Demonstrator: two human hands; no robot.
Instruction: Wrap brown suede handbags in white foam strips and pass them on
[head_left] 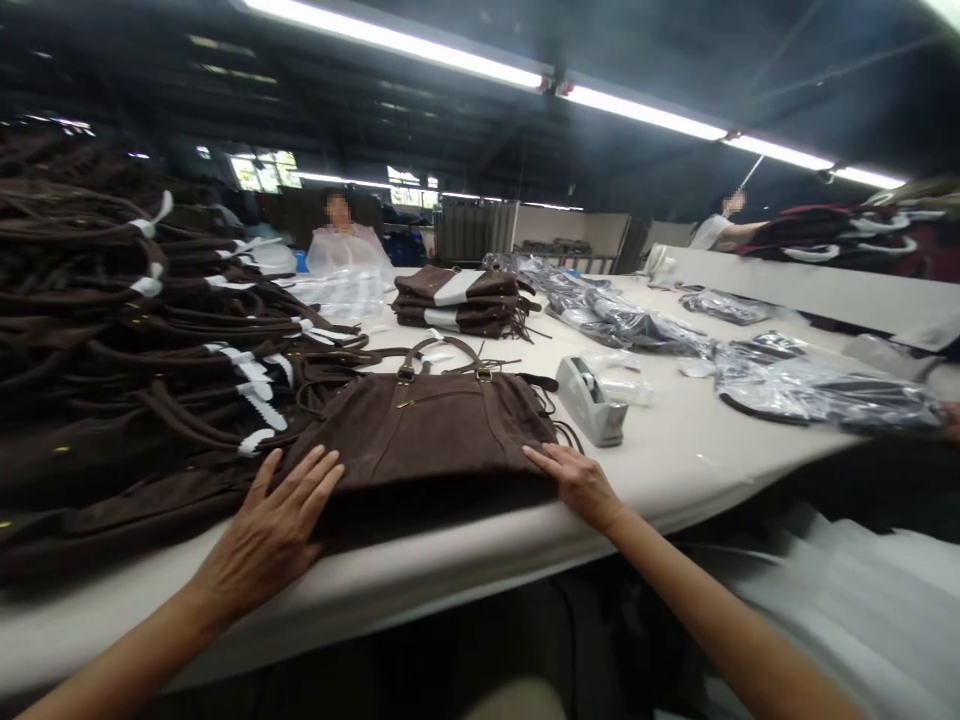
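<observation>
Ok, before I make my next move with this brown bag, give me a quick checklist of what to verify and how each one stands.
1. Left hand on the bag: ok, spread flat at the near left corner of the brown bag.
2. Right hand on the bag: ok, fingers at the near right corner.
3. Handles away from both hands: ok, at the bag's far side.
4. Clear gap to the pile of bags: not ok, it crowds the bag's left side.
5. Tape dispenser off the bag: ok, just beyond the right hand.
6. Bag's contents: cannot tell, the inside is hidden.
</observation>
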